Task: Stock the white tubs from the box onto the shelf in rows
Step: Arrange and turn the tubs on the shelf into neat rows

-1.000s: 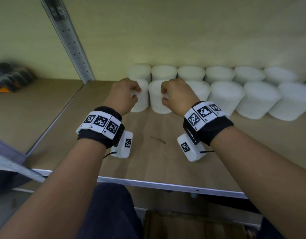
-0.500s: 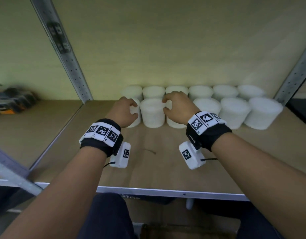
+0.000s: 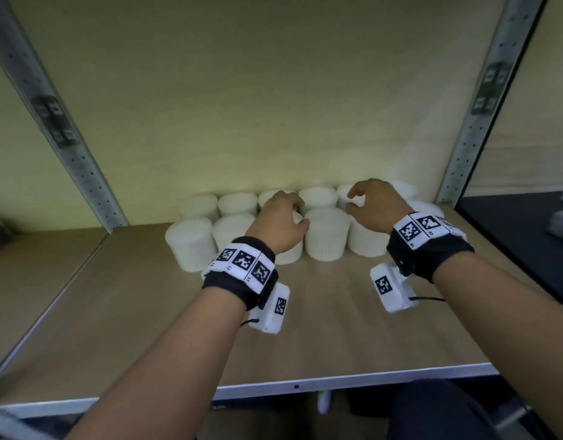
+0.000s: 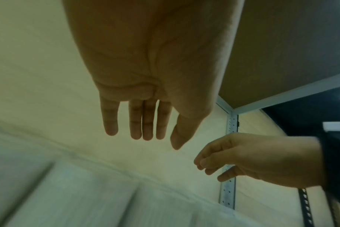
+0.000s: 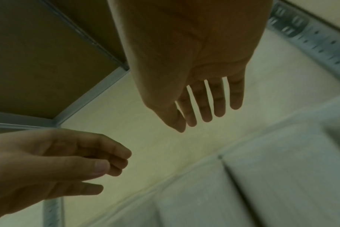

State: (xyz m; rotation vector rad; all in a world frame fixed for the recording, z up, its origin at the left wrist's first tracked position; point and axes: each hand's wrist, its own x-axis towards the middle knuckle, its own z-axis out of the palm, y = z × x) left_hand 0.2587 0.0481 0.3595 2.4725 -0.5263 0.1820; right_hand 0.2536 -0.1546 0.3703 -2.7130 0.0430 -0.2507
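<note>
White tubs stand in two rows at the back of the wooden shelf (image 3: 305, 328), with one front tub (image 3: 326, 233) showing between my hands. My left hand (image 3: 283, 217) hovers over the third front tub (image 3: 288, 254) and hides most of it. My right hand (image 3: 372, 204) hovers further right, over the tubs near the row's end (image 3: 366, 241). In the left wrist view my left hand (image 4: 161, 135) has straight fingers and holds nothing. The right wrist view shows my right hand (image 5: 192, 119) just as empty, its fingers spread. Blurred tub tops (image 5: 262, 184) lie below.
Perforated metal uprights (image 3: 61, 131) (image 3: 483, 100) frame the bay, and the shelf above is close overhead (image 4: 281, 46). The front half of the shelf board is bare up to its metal edge (image 3: 305, 385). A dark surface (image 3: 521, 236) lies to the right.
Both hands have let go of the left-end front tubs and moved right along the rows. Their curled fingers have straightened. The view has tilted up.
</note>
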